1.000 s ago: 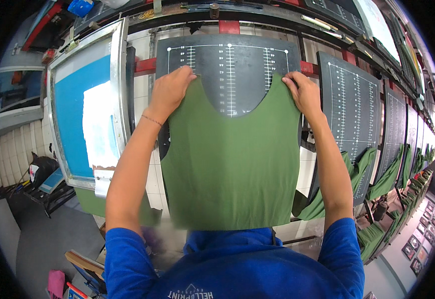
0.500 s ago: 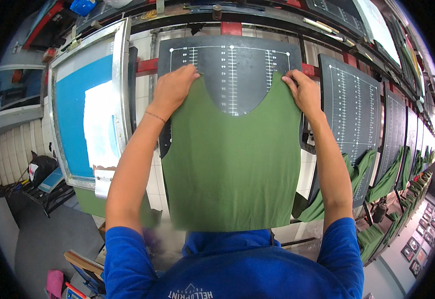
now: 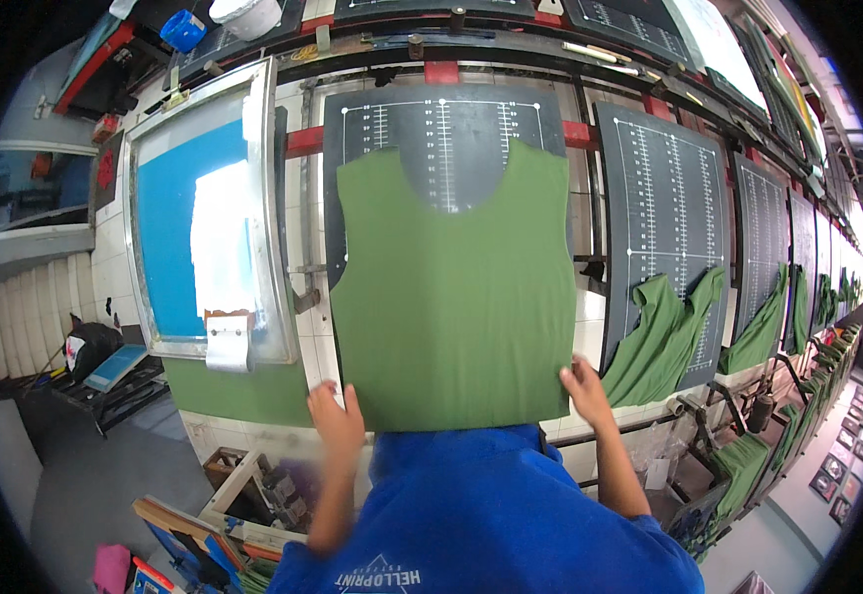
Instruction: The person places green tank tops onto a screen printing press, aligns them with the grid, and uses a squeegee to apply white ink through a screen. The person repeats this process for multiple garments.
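A green shirt panel (image 3: 451, 297) with a scooped neckline lies spread flat over a dark printing board (image 3: 466, 129) marked with white ruled scales. Its shoulder ends lie below the board's far edge, and its lower edge reaches close to my body. My left hand (image 3: 336, 421), slightly blurred, is by the lower left corner of the cloth, thumb and fingers apart. At the lower right side edge is my right hand (image 3: 587, 393), its fingers parted and tips close to the cloth; whether they touch it I cannot tell. Neither hand grips anything.
A framed blue printing screen (image 3: 184, 238) with a squeegee (image 3: 228, 342) resting on it stands to the left. Another marked board (image 3: 664, 218) with bunched green cloth (image 3: 659, 327) is on the right, with several more beyond. A rail (image 3: 392, 45) runs along the far side.
Both hands have let go of the cloth's shoulder ends and come down toward me to its lower corners. The cloth now lies flat on the board.
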`<action>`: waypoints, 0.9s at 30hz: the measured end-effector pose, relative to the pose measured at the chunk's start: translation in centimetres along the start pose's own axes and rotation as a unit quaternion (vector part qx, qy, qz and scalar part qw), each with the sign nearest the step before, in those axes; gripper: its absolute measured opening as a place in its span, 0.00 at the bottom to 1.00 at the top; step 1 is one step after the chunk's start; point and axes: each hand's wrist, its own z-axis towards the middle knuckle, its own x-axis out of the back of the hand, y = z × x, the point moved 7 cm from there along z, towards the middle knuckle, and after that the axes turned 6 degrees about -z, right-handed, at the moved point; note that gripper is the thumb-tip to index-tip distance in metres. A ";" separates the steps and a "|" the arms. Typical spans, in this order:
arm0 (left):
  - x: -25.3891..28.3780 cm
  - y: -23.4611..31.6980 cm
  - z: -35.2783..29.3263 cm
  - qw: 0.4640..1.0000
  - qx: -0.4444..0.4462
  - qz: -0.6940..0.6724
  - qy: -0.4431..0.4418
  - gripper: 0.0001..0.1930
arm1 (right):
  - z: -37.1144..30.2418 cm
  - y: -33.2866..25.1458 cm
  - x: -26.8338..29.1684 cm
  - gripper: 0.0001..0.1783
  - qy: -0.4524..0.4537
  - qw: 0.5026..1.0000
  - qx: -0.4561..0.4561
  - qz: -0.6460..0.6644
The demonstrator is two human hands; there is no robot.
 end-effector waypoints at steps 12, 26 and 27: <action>-0.1 -1.3 -4.6 0.999 -0.035 -0.004 -0.014 0.07 | -8.1 4.2 1.7 0.10 0.058 0.989 -0.089 -0.105; 0.3 -1.6 -5.4 0.998 0.011 -0.055 0.016 0.04 | 7.6 -20.4 -12.3 0.39 -0.007 0.695 0.480 -0.536; 0.2 -1.5 -5.6 0.998 0.013 -0.061 0.008 0.04 | 10.3 -22.1 -12.2 0.40 0.015 0.666 0.481 -0.570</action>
